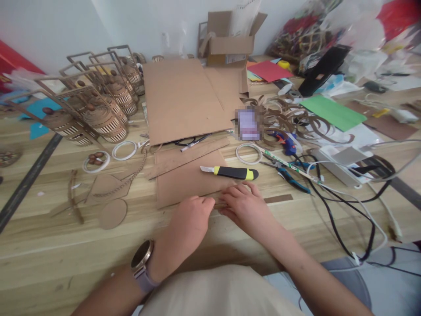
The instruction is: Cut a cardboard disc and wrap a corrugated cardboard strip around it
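Observation:
My left hand (192, 221), a watch on its wrist, is closed with thumb and fingers pinched at the near edge of a flat cardboard piece (184, 186). Close beside it, my right hand (245, 204) has its fingers curled together. Between them both hands grip a narrow cardboard strip, mostly covered by my fingers. A brown strip (279, 199) sticks out past my right hand; whether it is the same one I cannot tell. Just beyond my fingers a yellow and black utility knife (235, 172) lies on the cardboard, blade out to the left.
Woven lantern-like pieces (105, 118) with handles stand at the left. A large cardboard sheet (187, 101) lies behind. Tape rolls (249, 154), blue-handled pliers (292, 177), a glue gun (289, 144), cables (338, 219) and a power strip (342, 166) crowd the right. A cardboard disc (112, 213) lies left.

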The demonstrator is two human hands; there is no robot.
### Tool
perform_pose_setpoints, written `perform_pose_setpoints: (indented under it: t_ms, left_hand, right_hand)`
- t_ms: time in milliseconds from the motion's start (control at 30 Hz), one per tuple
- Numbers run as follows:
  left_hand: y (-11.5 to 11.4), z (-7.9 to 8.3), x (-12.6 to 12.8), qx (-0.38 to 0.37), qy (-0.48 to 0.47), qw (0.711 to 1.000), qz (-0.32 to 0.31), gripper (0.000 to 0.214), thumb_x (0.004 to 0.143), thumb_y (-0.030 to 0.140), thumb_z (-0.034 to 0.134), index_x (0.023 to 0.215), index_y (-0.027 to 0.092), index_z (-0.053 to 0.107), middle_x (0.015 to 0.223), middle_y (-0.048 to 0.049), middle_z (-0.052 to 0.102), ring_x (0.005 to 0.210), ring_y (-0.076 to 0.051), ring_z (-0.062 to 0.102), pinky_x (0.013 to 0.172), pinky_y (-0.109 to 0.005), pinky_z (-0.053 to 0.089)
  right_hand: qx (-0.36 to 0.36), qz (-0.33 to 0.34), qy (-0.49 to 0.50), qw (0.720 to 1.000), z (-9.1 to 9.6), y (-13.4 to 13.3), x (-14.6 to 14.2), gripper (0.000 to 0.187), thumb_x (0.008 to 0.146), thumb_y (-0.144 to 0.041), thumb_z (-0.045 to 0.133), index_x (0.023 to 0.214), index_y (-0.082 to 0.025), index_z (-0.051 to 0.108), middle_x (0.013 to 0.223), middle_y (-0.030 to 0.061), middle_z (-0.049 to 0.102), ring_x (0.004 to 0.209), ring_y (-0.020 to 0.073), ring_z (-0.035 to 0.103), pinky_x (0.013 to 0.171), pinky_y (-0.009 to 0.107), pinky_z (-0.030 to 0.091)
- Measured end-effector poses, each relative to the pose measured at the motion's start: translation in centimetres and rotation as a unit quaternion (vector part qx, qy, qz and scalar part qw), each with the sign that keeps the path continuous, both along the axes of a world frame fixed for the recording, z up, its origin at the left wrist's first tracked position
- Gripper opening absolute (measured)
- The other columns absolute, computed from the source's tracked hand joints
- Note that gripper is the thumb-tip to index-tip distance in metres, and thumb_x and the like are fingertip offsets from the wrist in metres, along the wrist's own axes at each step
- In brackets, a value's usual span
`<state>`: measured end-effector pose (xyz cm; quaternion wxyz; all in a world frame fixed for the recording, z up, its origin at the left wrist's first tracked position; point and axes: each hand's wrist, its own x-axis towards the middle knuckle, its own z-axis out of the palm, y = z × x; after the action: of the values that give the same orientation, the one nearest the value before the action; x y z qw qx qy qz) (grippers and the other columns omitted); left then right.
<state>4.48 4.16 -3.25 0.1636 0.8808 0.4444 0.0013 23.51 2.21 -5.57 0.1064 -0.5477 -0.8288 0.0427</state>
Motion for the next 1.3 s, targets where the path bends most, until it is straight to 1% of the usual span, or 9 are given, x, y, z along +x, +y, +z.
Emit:
perform_pose_setpoints:
  t_ms: [133, 233, 300, 367, 433, 533, 633, 833, 1300]
  left_hand:
    - [-0.1, 0.8, 0.4, -0.012, 0.011, 1.000, -0.010, 0.032, 0.087, -0.004, 0.042, 0.090, 0.018, 0.066, 0.087, -0.0078, 0.072, 0.082, -0.025, 0.068, 0.073, -0.035, 0.054]
    - [0.2, 1.0, -0.1, -0.021, -0.021, 1.000, -0.004, 0.031, 0.089, -0.003, 0.045, 0.094, 0.018, 0.068, 0.093, -0.0084, 0.072, 0.088, -0.025, 0.068, 0.080, -0.037, 0.055]
    - [0.5, 0.9, -1.1, -0.023, -0.049, 0.999, 0.004, 0.028, 0.089, 0.001, 0.052, 0.104, 0.018, 0.068, 0.106, -0.0087, 0.072, 0.100, -0.025, 0.066, 0.090, -0.039, 0.054]
    - [0.9, 0.5, -2.3, -0.023, -0.071, 0.997, 0.035, 0.035, 0.087, 0.005, 0.062, 0.119, 0.018, 0.064, 0.119, -0.0100, 0.069, 0.113, -0.027, 0.062, 0.097, -0.040, 0.051]
    - [1.0, 0.0, -3.5, -0.036, -0.075, 0.993, 0.086, 0.042, 0.084, 0.006, 0.068, 0.124, 0.016, 0.062, 0.121, -0.0113, 0.067, 0.113, -0.028, 0.063, 0.098, -0.041, 0.051]
    - [0.6, -0.9, -4.3, -0.096, -0.082, 0.985, 0.119, 0.036, 0.084, 0.007, 0.070, 0.118, 0.016, 0.066, 0.110, -0.0099, 0.070, 0.102, -0.026, 0.067, 0.091, -0.039, 0.053]
    - [0.1, -1.5, -4.0, -0.133, -0.103, 0.977, 0.131, 0.029, 0.083, 0.005, 0.070, 0.110, 0.017, 0.070, 0.100, -0.0069, 0.073, 0.092, -0.024, 0.069, 0.084, -0.034, 0.054]
    - [0.1, -1.7, -2.9, -0.122, -0.147, 0.970, 0.150, 0.023, 0.084, 0.001, 0.065, 0.097, 0.016, 0.075, 0.097, -0.0075, 0.076, 0.089, -0.022, 0.071, 0.081, -0.031, 0.054]
    - [0.1, -1.4, -2.6, -0.102, -0.133, 0.974, 0.153, 0.025, 0.087, 0.003, 0.061, 0.102, 0.015, 0.076, 0.102, -0.0091, 0.078, 0.094, -0.025, 0.073, 0.085, -0.035, 0.055]
  right_hand:
    - [0.012, 0.019, 0.050, 0.998, 1.2, -0.5, -0.2, 0.021, 0.090, -0.026, 0.070, 0.110, -0.021, 0.067, 0.101, 0.0047, 0.075, 0.101, 0.0245, 0.065, 0.098, 0.041, 0.032]
    - [-0.002, 0.031, 0.049, 0.998, 1.2, -0.6, -0.7, 0.007, 0.094, -0.018, 0.061, 0.095, -0.020, 0.068, 0.089, 0.0035, 0.074, 0.090, 0.0222, 0.066, 0.090, 0.036, 0.035]
    - [-0.007, 0.030, 0.035, 0.999, 0.9, -0.6, -0.8, 0.014, 0.096, -0.015, 0.057, 0.086, -0.020, 0.066, 0.081, 0.0028, 0.073, 0.082, 0.0211, 0.066, 0.087, 0.035, 0.036]
    - [-0.011, 0.027, 0.029, 0.999, 0.5, -0.5, -0.8, 0.014, 0.096, -0.016, 0.057, 0.086, -0.020, 0.066, 0.079, 0.0026, 0.073, 0.081, 0.0209, 0.066, 0.085, 0.035, 0.035]
    - [-0.020, 0.027, 0.028, 0.999, 0.3, -0.4, -0.7, 0.012, 0.096, -0.017, 0.057, 0.088, -0.020, 0.066, 0.081, 0.0029, 0.073, 0.082, 0.0212, 0.066, 0.085, 0.034, 0.035]
    - [-0.028, 0.027, 0.032, 0.999, 0.3, -0.2, -0.5, 0.012, 0.095, -0.015, 0.058, 0.089, -0.019, 0.067, 0.084, 0.0034, 0.074, 0.084, 0.0213, 0.067, 0.085, 0.034, 0.035]
    - [-0.028, 0.029, 0.039, 0.998, 0.5, -0.1, -0.5, 0.011, 0.094, -0.014, 0.058, 0.088, -0.019, 0.067, 0.085, 0.0028, 0.074, 0.085, 0.0217, 0.067, 0.086, 0.034, 0.034]
    - [-0.022, 0.029, 0.034, 0.999, 0.5, -0.2, -0.5, 0.008, 0.092, -0.014, 0.061, 0.089, -0.019, 0.066, 0.083, 0.0021, 0.074, 0.082, 0.0220, 0.068, 0.083, 0.034, 0.034]
    - [-0.034, 0.027, 0.025, 0.999, 0.5, 0.0, -0.6, 0.012, 0.091, -0.011, 0.059, 0.082, -0.018, 0.062, 0.081, 0.0025, 0.073, 0.082, 0.0212, 0.066, 0.084, 0.034, 0.035]
